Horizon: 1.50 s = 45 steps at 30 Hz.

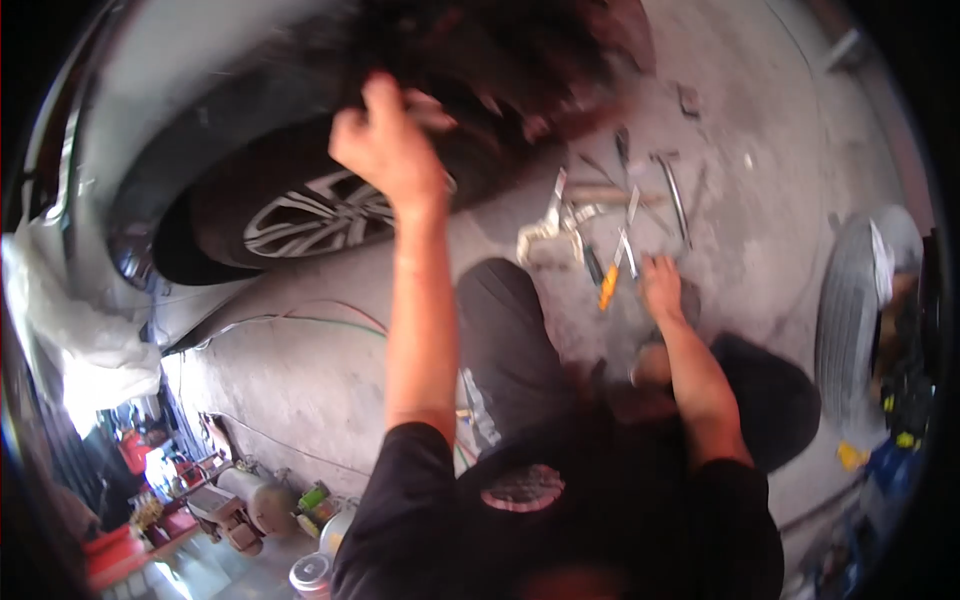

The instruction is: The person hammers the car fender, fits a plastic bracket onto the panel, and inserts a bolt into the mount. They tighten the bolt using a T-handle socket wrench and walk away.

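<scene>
My left hand point(390, 145) is raised in front of the car's wheel point(320, 220), close to the dark, blurred underside of the bodywork point(450, 50). Its fingers are smeared by motion, so what they hold, if anything, is unclear. Low over the concrete floor, my right hand point(661, 287) reaches towards several hand tools with its fingers extended. Closest to its fingertips is a slim metal tool point(631, 262). Beside that lie an orange-handled tool point(608, 288) and a dark-handled one point(594, 266). A pale metal bracket-like part point(548, 238) rests to their left.
A long curved metal bar point(677, 200) and a brown wooden-looking handle point(620, 196) lie farther up the floor. A loose tyre point(855, 310) stands at right. Hoses point(340, 312) cross the floor at left. A compressor-like tank point(268, 500) is at lower left.
</scene>
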{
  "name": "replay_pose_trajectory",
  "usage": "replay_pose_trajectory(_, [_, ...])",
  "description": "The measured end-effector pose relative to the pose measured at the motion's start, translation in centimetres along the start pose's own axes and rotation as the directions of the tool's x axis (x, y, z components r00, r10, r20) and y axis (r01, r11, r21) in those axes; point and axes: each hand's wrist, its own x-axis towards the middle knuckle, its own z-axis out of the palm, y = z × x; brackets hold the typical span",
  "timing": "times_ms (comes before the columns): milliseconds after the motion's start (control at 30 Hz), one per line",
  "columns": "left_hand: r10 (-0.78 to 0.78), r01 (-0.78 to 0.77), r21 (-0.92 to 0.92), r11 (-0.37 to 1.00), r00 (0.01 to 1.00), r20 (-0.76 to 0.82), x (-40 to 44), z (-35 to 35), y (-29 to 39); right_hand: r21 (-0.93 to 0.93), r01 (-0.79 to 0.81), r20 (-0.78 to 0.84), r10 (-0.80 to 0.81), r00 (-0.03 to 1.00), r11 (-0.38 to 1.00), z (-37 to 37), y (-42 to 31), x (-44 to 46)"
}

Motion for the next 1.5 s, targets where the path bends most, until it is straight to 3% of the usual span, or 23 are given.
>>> replay_pose_trajectory(33, [0.016, -0.018, 0.052, 0.998, 0.999, 0.052, -0.2, -0.5, 0.6, -0.060, 0.174, -0.328, -0.184, 0.926, 0.983, 2.1, 0.8, -0.4])
replay_pose_trajectory(67, [0.028, -0.039, 0.096, 0.995, 0.994, 0.108, -0.5, -1.0, 0.6, -0.018, 0.116, -0.264, -0.116, 0.957, 0.993, 2.5, 0.6, -0.1])
replay_pose_trajectory(100, [0.008, -0.019, 0.067, 0.998, 0.988, 0.156, -0.9, -1.7, 0.3, -0.119, 0.090, -0.338, -0.126, 0.933, 0.989, 2.5, -0.1, 0.6])
replay_pose_trajectory(167, [-0.038, 0.011, 0.141, 0.990, 0.981, 0.189, -2.7, -3.2, 0.8, -0.055, 0.093, -0.214, -0.103, 0.971, 0.994, -1.3, -3.0, 0.5])
replay_pose_trajectory(267, [-0.094, 0.012, 0.258, 0.966, 0.947, 0.307, -6.0, -6.1, -0.8, -0.008, -0.105, -0.048, 0.105, 0.993, 0.994, 0.3, -3.3, 0.4])
replay_pose_trajectory(367, [-0.312, 0.147, 0.431, 0.890, 0.886, 0.342, -9.7, -9.8, -5.0, -0.017, -0.140, 0.061, 0.141, 0.988, 0.990, 0.3, -1.5, 0.2])
replay_pose_trajectory(467, [-0.403, 0.112, 0.665, 0.738, 0.864, 0.302, -12.1, -14.7, -9.0, 0.016, -0.259, -0.190, 0.257, 0.948, 0.966, -2.7, -0.8, 1.7])
replay_pose_trajectory(533, [-0.332, -0.123, 0.813, 0.570, 0.870, 0.364, -14.3, -17.1, -9.5, 0.049, -0.417, -0.149, 0.419, 0.896, 0.908, -0.7, 1.5, 3.7])
replay_pose_trajectory(567, [-0.368, -0.137, 0.821, 0.554, 0.845, 0.389, -15.8, -18.0, -9.1, 0.067, -0.488, -0.129, 0.493, 0.861, 0.870, 0.3, 2.5, 5.1])
replay_pose_trajectory(600, [-0.404, -0.148, 0.831, 0.536, 0.820, 0.406, -17.2, -18.6, -8.6, 0.049, -0.470, 0.016, 0.470, 0.883, 0.881, 0.4, 2.4, 6.4])
replay_pose_trajectory(633, [-0.404, -0.209, 0.826, 0.523, 0.793, 0.457, -18.7, -18.9, -7.9, 0.027, -0.445, 0.172, 0.434, 0.884, 0.895, -0.2, 1.5, 7.0])
replay_pose_trajectory(733, [-0.448, -0.276, 0.852, 0.446, 0.755, 0.479, -20.8, -17.2, -3.3, 0.142, -0.212, 0.052, 0.206, 0.977, 0.967, -6.1, -6.5, 3.7])
replay_pose_trajectory(767, [-0.486, -0.191, 0.860, 0.473, 0.758, 0.435, -20.5, -16.0, -1.2, 0.228, -0.129, 0.036, 0.124, 0.992, 0.965, -7.9, -8.5, 2.8])
replay_pose_trajectory(833, [-0.502, -0.163, 0.877, 0.451, 0.766, 0.401, -22.0, -16.4, 0.3, 0.391, -0.210, 0.386, 0.048, 0.921, 0.896, -14.2, -12.0, 1.2])
replay_pose_trajectory(867, [-0.509, -0.162, 0.872, 0.462, 0.757, 0.410, -22.2, -16.1, 1.3, 0.446, -0.058, 0.317, -0.097, 0.943, 0.893, -12.6, -11.0, -0.4])
replay_pose_trajectory(933, [-0.605, -0.117, 0.903, 0.414, 0.706, 0.369, -22.6, -15.3, 4.3, 0.230, -0.146, 0.582, -0.015, 0.813, 0.962, -19.1, -12.9, -2.4])
replay_pose_trajectory(1033, [-0.636, -0.154, 0.905, 0.398, 0.664, 0.393, -23.5, -15.6, 8.5, 0.040, -0.075, 0.650, 0.031, 0.760, 0.996, -24.8, -12.1, -5.5])
replay_pose_trajectory(1133, [-0.714, -0.255, 0.919, 0.300, 0.580, 0.393, -25.1, -16.0, 14.0, 0.069, -0.210, 0.600, 0.128, 0.790, 0.975, -35.5, -13.7, -6.8])
replay_pose_trajectory(1167, [-0.746, -0.198, 0.938, 0.286, 0.568, 0.347, -25.4, -16.0, 16.2, 0.085, -0.194, 0.551, 0.116, 0.826, 0.977, -37.6, -13.3, -7.3])
replay_pose_trajectory(1267, [-0.886, 0.054, 0.939, 0.340, 0.353, 0.301, -25.9, -17.3, 21.8, 0.255, -0.230, 0.355, 0.130, 0.926, 0.939, -47.7, -15.3, -8.6])
replay_pose_trajectory(1367, [-0.724, 0.150, 0.741, 0.654, 0.408, 0.556, -25.2, -20.5, 25.1, 0.309, -0.205, 0.220, 0.140, 0.965, 0.929, -53.1, -15.1, -10.5])
replay_pose_trajectory(1433, [-0.801, 0.342, 0.739, 0.580, 0.403, 0.443, -21.5, -23.5, 28.8, 0.195, -0.089, 0.298, 0.027, 0.954, 0.977, -54.9, -14.6, -13.6])
replay_pose_trajectory(1500, [-0.813, 0.605, 0.560, 0.566, 0.524, 0.254, -22.4, -27.5, 27.4, 0.167, -0.068, 0.406, -0.006, 0.914, 0.984, -56.4, -14.7, -15.0])
